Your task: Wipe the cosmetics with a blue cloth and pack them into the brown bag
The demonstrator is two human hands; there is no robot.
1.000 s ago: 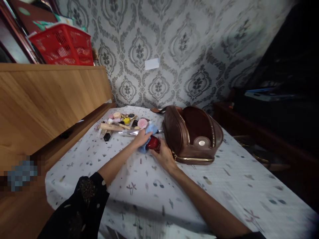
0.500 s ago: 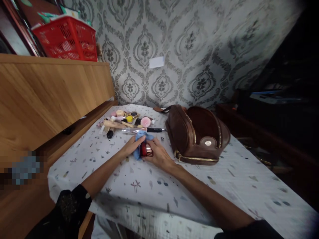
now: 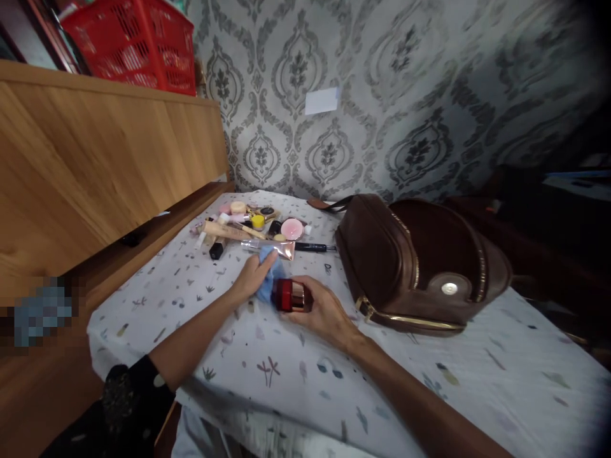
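Observation:
In my right hand is a small dark red bottle with a shiny rose-gold band, lying sideways between thumb and fingers just above the table. My left hand grips a crumpled blue cloth, which touches or nearly touches the bottle's left end. Past both hands lie a pink-gold tube and a black-handled brush or pen. A brown leather bag stands to the right of my right hand with its zipped top open.
Several cosmetics lie in a heap at the back left, among them a pink round compact, a yellow-lidded pot and a beige tube. A wooden cabinet borders the left side, with a red basket on top.
The red bottle has come out from the cloth a little and shows more of itself, with my right hand farther right. The whole view has shifted nearer and slightly left.

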